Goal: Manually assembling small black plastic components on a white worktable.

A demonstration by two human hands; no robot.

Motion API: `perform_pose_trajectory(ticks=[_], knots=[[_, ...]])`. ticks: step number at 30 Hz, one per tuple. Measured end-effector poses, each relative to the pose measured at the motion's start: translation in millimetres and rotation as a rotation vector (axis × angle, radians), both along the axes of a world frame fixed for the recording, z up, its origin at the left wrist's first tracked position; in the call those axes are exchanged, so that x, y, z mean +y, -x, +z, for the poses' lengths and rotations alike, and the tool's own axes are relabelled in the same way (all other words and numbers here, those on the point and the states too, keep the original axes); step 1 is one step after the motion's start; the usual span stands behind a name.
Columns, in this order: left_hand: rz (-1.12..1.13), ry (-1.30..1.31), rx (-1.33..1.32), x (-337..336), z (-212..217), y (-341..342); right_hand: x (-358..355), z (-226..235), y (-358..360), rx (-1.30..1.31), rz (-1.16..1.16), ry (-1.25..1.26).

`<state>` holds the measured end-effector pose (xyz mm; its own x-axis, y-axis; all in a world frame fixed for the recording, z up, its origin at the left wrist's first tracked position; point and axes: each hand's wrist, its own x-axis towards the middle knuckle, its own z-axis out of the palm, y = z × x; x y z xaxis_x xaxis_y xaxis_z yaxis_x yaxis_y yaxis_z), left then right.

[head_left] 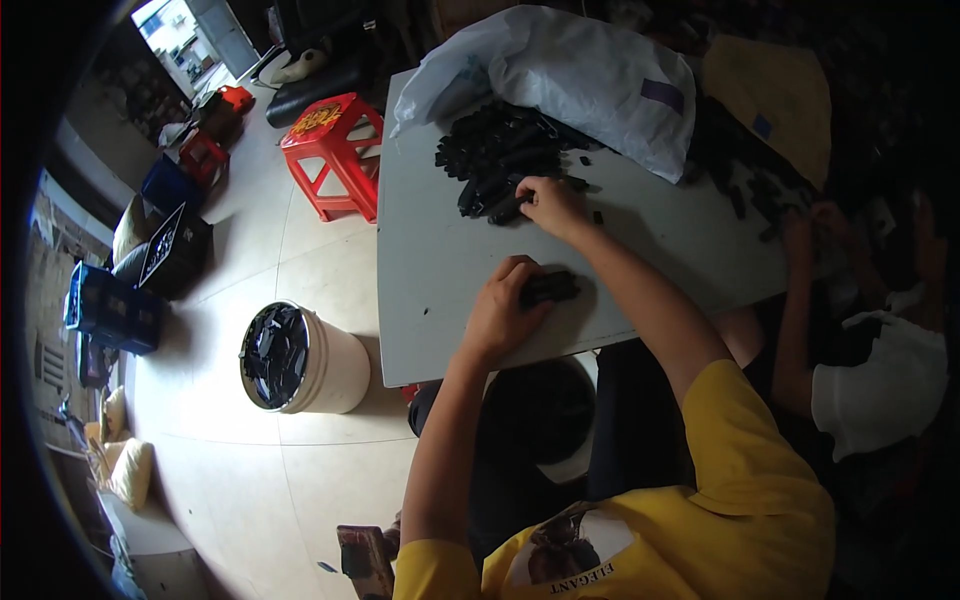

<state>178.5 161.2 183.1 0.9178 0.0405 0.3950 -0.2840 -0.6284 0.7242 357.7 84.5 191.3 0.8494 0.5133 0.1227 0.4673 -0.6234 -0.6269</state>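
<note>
On the pale table (pixel 420 250), my left hand (pixel 498 308) curls around a bunch of small, dark, oblong black pieces (pixel 556 287) near the front edge. My right hand (pixel 556 208) reaches farther out, its fingers pinched on a black piece (pixel 524 198) at the near edge of a heap of black pieces (pixel 495 150). The pieces look like moulded plastic parts; their exact kind is too small and dark to tell. A white plastic sack (pixel 590 85) lies behind the heap and partly over it.
A white bucket (pixel 335 365) full of black pieces stands on the floor left of the table. Beyond it are a red stool (pixel 335 160) and a blue crate (pixel 115 310). At right, a co-worker's hands (pixel 810 225) are near more black pieces, beside a tan sack (pixel 775 95).
</note>
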Motion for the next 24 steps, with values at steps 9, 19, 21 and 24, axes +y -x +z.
perform_pose_trajectory(ticks=[9, 19, 21, 24], knots=[[-0.019, -0.048, -0.049, 0, 1, -4, -50, -21, 17, -0.194, 0.103, -0.072], [0.071, -0.216, -0.112, -4, -3, 1, -80, -21, 36, -0.193, 0.149, -0.182], [0.135, -0.29, -0.11, -7, 2, 5, -79, -19, 42, -0.171, 0.131, -0.138], [0.112, -0.264, -0.11, -6, 0, 4, -79, -15, 56, -0.168, 0.12, -0.104]])
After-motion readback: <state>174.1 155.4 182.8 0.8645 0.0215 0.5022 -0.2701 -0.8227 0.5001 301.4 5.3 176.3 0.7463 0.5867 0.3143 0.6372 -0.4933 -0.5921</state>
